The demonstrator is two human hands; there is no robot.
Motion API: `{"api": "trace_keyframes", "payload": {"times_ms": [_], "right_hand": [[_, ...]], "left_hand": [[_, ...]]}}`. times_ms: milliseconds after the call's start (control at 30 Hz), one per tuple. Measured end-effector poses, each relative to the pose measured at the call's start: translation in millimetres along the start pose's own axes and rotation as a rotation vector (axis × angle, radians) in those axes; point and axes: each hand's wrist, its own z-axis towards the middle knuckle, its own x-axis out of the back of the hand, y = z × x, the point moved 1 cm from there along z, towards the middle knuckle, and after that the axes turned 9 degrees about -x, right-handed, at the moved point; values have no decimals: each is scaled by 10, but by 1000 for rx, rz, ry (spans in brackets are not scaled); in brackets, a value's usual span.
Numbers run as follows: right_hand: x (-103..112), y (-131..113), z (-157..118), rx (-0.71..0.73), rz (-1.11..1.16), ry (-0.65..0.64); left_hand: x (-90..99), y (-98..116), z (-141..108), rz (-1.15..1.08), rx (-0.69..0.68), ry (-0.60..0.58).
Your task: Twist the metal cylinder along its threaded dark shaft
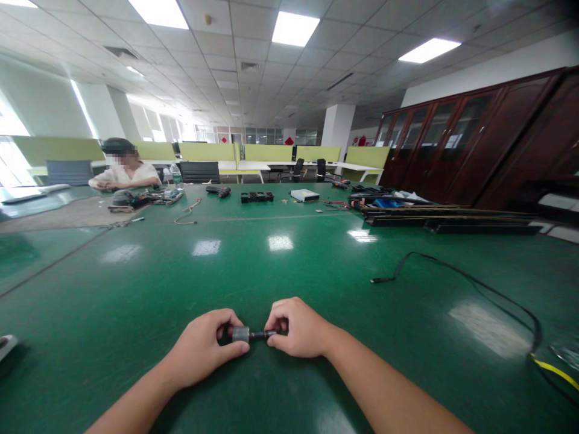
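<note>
A short grey metal cylinder with a thin dark shaft (240,334) lies level between my hands, just over the green tabletop (280,277). My left hand (205,343) pinches the thick cylinder end between thumb and fingers. My right hand (298,328) grips the far tip of the shaft with thumb and forefinger. The middle of the shaft shows bare between the two hands. The exact kind of part is too small to make out.
A black cable (470,278) curves over the right side. Along the far edge lie a power drill (218,191), a black slotted tray (257,197), a white box (304,195) and long black rails (407,218). Another person (126,172) sits at far left.
</note>
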Motion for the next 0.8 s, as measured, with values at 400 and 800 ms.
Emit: {"api": "trace_keyframes", "payload": {"times_ms": [400, 800], "right_hand": [[189, 155, 42, -129, 80, -70], [149, 112, 15, -92, 49, -50]], "left_hand": [[2, -13, -13, -16, -7, -4], [-1, -19, -3, 9, 0, -5]]}}
